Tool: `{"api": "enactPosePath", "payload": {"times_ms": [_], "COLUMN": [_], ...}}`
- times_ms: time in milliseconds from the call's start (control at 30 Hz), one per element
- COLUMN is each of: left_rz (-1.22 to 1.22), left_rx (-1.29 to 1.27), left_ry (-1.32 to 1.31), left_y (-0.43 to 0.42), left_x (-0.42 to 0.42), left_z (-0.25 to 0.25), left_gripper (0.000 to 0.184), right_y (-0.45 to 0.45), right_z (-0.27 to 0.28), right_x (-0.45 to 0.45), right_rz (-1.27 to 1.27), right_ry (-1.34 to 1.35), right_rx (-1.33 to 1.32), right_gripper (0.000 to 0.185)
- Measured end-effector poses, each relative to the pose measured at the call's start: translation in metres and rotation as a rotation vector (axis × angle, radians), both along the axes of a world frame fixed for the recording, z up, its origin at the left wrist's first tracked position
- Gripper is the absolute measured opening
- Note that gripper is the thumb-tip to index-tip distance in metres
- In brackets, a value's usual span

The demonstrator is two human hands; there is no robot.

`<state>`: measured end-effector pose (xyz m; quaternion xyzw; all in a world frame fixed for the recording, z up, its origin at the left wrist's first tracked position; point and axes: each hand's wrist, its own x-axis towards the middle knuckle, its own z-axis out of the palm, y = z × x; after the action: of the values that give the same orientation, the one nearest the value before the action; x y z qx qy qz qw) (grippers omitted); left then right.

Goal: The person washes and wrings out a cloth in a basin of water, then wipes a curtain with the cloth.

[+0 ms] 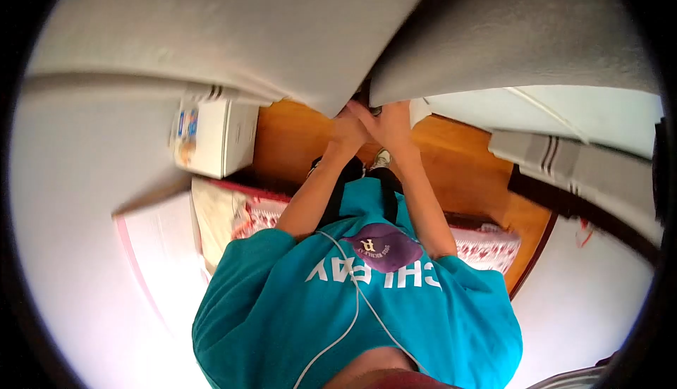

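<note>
My left hand (348, 130) and my right hand (392, 127) meet in front of me, at the low end of a dark gap between two large soft-looking grey panels. The left panel (233, 29) comes down to a corner at my left fingers. Above my right hand is the lower edge of the right panel (508, 44). The fingers of both hands look closed and overlap near a small dark thing (364, 93) in the gap. What they grip is hidden and blurred. Something white (419, 110) shows beside my right hand.
A white box (211, 139) with a printed side stands left on the wooden floor (451, 153). Grey striped cloth (564, 158) lies to the right. Red-and-white patterned cloth (486, 248) is behind me on both sides. A white cable (358, 290) hangs over my teal shirt.
</note>
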<state>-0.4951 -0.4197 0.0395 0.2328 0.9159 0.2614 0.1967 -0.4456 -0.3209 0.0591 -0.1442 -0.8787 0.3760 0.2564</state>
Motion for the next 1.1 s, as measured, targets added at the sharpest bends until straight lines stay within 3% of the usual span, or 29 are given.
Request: {"api": "enactPosePath", "payload": {"times_ms": [133, 167, 200, 267, 333, 367, 467, 500, 567, 667, 767, 967, 1033, 1100], "left_rz": [0.133, 0.146, 0.195, 0.286, 0.241, 0.336, 0.263, 0.350, 0.348, 0.355, 0.395, 0.472, 0.494, 0.521], "left_rx": [0.147, 0.042, 0.095, 0.205, 0.090, 0.404, 0.346, 0.606, 0.649, 0.756, 0.646, 0.776, 0.765, 0.743], "left_ry": [0.038, -0.040, -0.004, 0.072, 0.010, 0.308, 0.239, 0.169, 0.147, 0.319, 0.136, 0.303, 0.303, 0.303], "left_y": [-0.045, -0.056, -0.069, -0.093, -0.116, -0.126, -0.173, -0.181, -0.209, -0.250, -0.292, -0.329, -0.343, -0.355], "left_x": [-0.001, -0.007, -0.010, -0.016, -0.031, -0.032, -0.061, -0.068, -0.087, -0.118, -0.143, -0.197, -0.221, -0.240], "left_z": [0.023, 0.021, 0.006, -0.023, -0.008, -0.033, -0.039, -0.035, -0.027, 0.022, 0.036, 0.015, 0.028, 0.037], "left_gripper": [0.042, 0.043, 0.044, 0.047, 0.050, 0.041, 0.029, 0.020, 0.020, 0.016, 0.015, 0.014, 0.013, 0.013], "right_y": [-0.034, -0.043, -0.053, -0.075, -0.097, -0.110, -0.155, -0.168, -0.202, -0.252, -0.287, -0.336, -0.353, -0.360], "right_z": [-0.002, -0.005, -0.005, 0.008, 0.011, 0.016, 0.031, 0.036, 0.047, 0.040, 0.036, 0.046, 0.048, 0.038], "right_x": [-0.025, -0.032, -0.038, -0.054, -0.071, -0.080, -0.111, -0.120, -0.142, -0.176, -0.203, -0.266, -0.293, -0.317], "right_rz": [0.310, 0.379, 0.444, 0.537, 0.593, 0.627, 0.618, 0.601, 0.581, 0.478, 0.478, 0.533, 0.521, 0.537], "right_ry": [0.000, -0.088, -0.183, -0.123, -0.143, -0.146, -0.086, 0.001, 0.168, 0.287, 0.235, 0.247, 0.362, 0.295], "right_rx": [0.004, -0.058, -0.115, -0.045, -0.184, -0.178, -0.160, -0.158, -0.194, -0.065, -0.014, 0.117, 0.085, 0.064], "right_gripper": [0.079, 0.078, 0.077, 0.075, 0.069, 0.069, 0.053, 0.045, 0.025, 0.021, 0.022, 0.022, 0.021, 0.020]}}
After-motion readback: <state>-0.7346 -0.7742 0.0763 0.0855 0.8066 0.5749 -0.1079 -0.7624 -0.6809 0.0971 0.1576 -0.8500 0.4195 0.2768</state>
